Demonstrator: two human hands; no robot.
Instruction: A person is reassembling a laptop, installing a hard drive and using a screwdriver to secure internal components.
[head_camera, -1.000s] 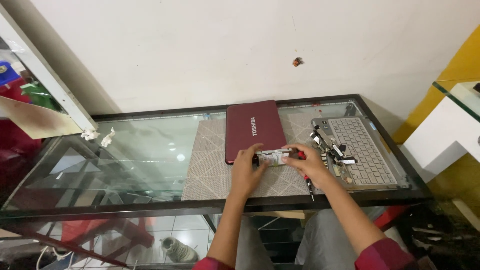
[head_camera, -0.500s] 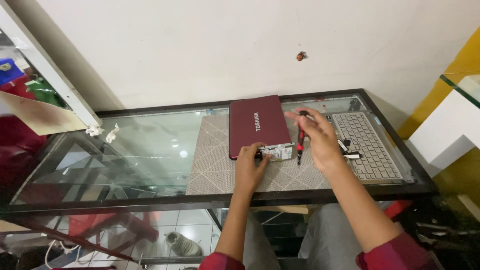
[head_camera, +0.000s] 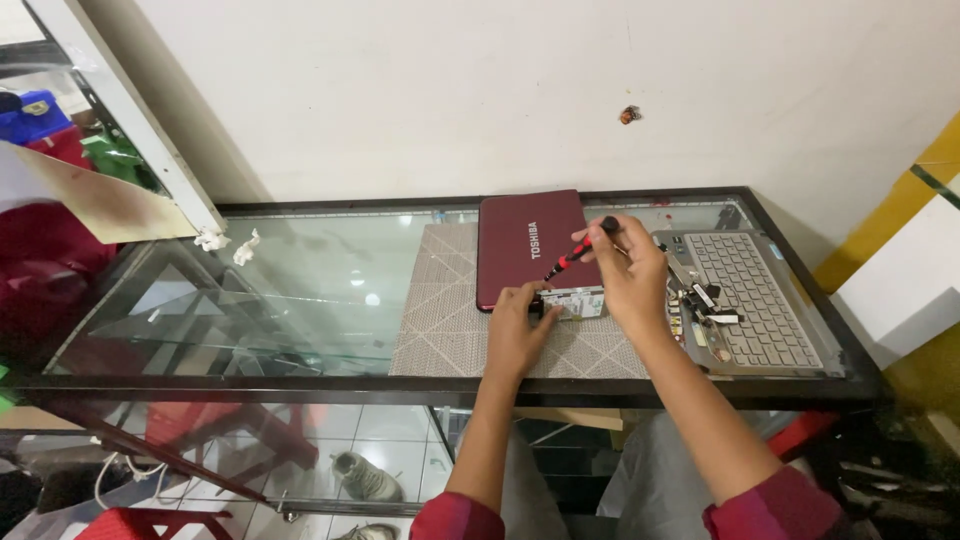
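My left hand (head_camera: 518, 325) presses down on a small silver rectangular part (head_camera: 578, 301) lying on a patterned grey mat (head_camera: 440, 320). My right hand (head_camera: 628, 270) holds a screwdriver (head_camera: 575, 252) with a red and black handle, tilted so its tip points down to the left toward the part. Just behind both hands lies a dark red laptop lid (head_camera: 525, 240). To the right sits the grey keyboard half of a laptop (head_camera: 760, 300), with several small loose parts (head_camera: 700, 300) at its left edge.
Everything rests on a glass-topped table with a black frame (head_camera: 300, 390). Crumpled white scraps (head_camera: 235, 245) lie at the far left of the glass. A white wall stands behind. Red stools and a shoe (head_camera: 365, 475) show through the glass below.
My right hand has turned the screwdriver from upright to slanting, tip down toward the silver part. My left hand stays on the part. The view has shifted a little.
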